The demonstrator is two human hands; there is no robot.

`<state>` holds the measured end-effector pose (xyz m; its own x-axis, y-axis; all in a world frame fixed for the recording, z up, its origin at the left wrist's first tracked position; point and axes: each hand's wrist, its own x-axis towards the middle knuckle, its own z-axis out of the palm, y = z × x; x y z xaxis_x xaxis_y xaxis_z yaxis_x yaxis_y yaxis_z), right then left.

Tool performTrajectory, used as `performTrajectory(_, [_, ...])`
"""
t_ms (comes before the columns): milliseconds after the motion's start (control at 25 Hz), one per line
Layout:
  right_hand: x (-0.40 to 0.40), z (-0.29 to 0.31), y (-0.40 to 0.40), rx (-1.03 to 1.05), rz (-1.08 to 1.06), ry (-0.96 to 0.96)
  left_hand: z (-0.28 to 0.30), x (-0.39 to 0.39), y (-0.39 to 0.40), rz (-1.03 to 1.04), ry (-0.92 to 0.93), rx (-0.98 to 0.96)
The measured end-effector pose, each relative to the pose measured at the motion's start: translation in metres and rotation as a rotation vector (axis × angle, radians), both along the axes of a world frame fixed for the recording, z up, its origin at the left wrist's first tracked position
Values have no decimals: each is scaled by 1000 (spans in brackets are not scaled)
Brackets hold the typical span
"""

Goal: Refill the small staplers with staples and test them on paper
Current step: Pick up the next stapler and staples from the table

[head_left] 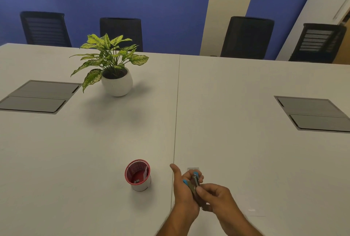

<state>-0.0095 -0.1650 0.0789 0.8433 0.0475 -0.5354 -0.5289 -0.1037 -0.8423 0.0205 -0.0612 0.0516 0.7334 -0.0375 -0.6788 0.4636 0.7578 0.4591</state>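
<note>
A small stapler (195,181) with blue plastic and a grey metal body is held above the white table near its front edge. My left hand (182,196) wraps around it from the left, thumb sticking up. My right hand (216,197) pinches the stapler's metal part from the right with thumb and fingers. A small clear box (193,169) lies on the table just behind the hands. A sheet of white paper (251,211) lies flat to the right of my right hand, hard to tell from the table.
A red cup (137,175) with small items inside stands left of the hands. A potted plant (113,65) sits farther back left. Two grey cable hatches (37,96) (314,114) are set in the table. Black chairs (246,37) line the far side.
</note>
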Motion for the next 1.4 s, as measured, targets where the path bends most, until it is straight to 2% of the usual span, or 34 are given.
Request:
performTrajectory(440, [-4, -2, 5, 39, 19, 10, 4, -3, 2, -61, 115, 52])
performTrajectory(1080, [-3, -3, 6, -12, 10, -24, 0, 1, 0, -53, 127, 70])
performTrajectory(1400, [3, -8, 3, 94, -69, 30, -8, 3, 5, -193, -79, 83])
